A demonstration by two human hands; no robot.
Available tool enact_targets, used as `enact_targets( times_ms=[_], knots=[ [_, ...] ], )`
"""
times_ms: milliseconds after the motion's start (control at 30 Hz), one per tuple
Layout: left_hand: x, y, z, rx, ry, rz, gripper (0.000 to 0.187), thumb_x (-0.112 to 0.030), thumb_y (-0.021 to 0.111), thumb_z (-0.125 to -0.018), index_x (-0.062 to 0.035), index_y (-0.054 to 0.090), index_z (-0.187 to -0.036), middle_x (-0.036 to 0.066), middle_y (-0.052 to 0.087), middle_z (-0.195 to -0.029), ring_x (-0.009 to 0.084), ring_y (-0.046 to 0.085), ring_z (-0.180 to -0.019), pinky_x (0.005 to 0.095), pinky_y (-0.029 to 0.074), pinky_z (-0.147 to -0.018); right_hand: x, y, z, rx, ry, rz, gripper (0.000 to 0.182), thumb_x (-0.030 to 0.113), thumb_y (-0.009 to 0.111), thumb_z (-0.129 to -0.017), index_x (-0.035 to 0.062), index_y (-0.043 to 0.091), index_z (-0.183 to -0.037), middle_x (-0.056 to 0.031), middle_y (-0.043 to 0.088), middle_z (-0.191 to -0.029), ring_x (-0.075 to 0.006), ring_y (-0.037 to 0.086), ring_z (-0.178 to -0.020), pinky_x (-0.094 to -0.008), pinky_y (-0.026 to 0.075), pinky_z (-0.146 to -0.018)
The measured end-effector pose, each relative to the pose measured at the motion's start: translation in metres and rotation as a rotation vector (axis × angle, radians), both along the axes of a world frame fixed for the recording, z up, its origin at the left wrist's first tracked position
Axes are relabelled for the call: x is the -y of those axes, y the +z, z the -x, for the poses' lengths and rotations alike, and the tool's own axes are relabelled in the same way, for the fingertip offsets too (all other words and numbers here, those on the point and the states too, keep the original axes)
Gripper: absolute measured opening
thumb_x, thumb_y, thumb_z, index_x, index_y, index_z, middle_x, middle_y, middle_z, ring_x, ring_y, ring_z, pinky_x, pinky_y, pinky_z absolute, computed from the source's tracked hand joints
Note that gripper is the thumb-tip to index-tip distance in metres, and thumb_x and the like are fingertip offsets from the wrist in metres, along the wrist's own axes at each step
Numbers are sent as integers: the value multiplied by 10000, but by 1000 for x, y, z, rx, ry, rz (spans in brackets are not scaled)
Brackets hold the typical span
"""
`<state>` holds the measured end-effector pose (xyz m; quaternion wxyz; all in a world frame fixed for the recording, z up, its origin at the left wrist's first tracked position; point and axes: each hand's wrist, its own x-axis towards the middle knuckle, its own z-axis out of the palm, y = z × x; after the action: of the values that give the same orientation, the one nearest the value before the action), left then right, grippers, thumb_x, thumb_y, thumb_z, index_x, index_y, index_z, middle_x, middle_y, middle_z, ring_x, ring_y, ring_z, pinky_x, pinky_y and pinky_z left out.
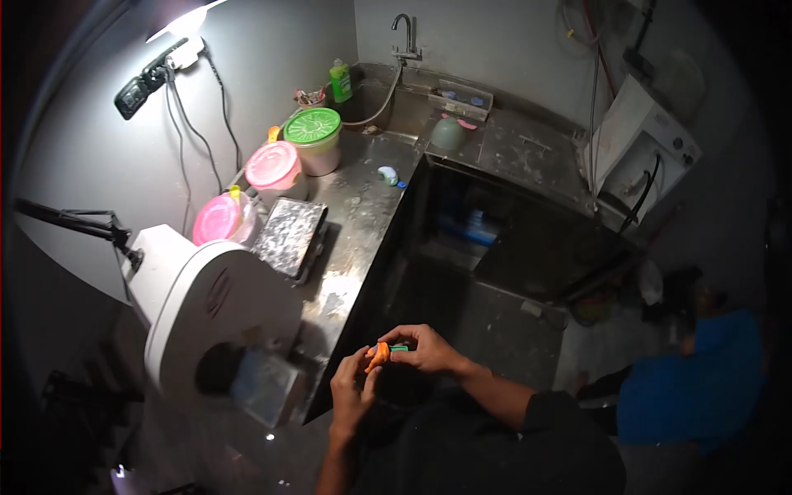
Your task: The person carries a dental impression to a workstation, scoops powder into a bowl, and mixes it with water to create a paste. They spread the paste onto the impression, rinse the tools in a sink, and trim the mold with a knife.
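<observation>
- Our two hands meet in front of our chest, just past the near corner of the bench (355, 247), with a small orange piece (378, 355) held between them.
- Our right hand (427, 350) arches over it, fingers pinched closed on the piece and on a thin green part (399, 349) that sticks out beside it.
- Our left hand (352, 394) comes up from below, its fingers curled narrow against the orange piece; whether they grip it or only steady it, we cannot tell.
- The piece is too small here to say what it is, or whether the orange and green parts are joined or coming apart.
- We judge the work to be mid-way: the piece is in hand and off the bench, and nothing like it lies set down nearby.
- The white machine (210, 318) at the left is untouched, well apart from both hands.
- The lidded tubs (272, 165), the metal tray (289, 238) and the sink (388, 103) further back are out of reach.
</observation>
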<state>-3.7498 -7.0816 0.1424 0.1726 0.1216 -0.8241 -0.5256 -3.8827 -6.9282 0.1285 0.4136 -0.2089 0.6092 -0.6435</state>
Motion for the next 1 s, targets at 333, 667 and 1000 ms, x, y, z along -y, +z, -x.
enact_targets(
  times_ms=[333,667,1000],
  knots=[
    [1,-16,116,-47,135,163,357,-14,701,-779,-1,615,-1126,142,581,-1000,325,572,-935,390,468,-832,1,-26,183,-169,-26,74,506,-60,593,-755,17,577,-1254,-85,616,-1147,-166,597,-983,-314,505,-899],
    [63,-82,331,-31,390,372,325,-70,746,-730,-77,685,-1049,185,531,-1077,364,500,-996,448,419,-839,39,17,345,-301,-340,-11,198,35,629,-852,22,658,-1048,-46,681,-930,-107,625,-832,-236,477,-734],
    [85,-98,403,105,483,417,533,-143,794,-701,-97,613,-1200,202,493,-1052,353,479,-959,450,404,-801,-14,-76,582,-1042,-744,-340,368,-5,674,-770,6,604,-1132,-156,630,-1086,-284,575,-1046,-389,407,-969]
  ],
)
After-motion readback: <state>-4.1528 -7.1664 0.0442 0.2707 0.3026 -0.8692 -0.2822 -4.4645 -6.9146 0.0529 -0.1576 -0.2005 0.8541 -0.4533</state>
